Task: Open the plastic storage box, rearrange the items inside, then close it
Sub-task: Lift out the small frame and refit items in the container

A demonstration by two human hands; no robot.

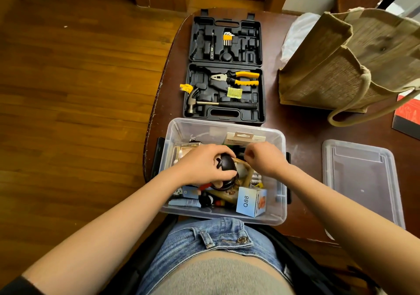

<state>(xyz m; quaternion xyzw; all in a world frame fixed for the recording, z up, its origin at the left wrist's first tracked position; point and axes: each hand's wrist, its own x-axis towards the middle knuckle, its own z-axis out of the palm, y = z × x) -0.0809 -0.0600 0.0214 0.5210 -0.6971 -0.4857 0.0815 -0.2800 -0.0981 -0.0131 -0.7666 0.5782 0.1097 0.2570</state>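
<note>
Both your hands are inside the open storage box (223, 128).
Your left hand (204, 164) grips a black round object (226, 164); your right hand (263, 158) pinches something hidden; the lid (361, 181) lies near the table's right edge.

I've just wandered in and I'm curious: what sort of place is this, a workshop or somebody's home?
Most likely a room in a home, not a workshop: a polished wooden plank floor, a dark brown rounded wooden table and a woven jute tote bag beside a small open black plastic tool case.
</note>
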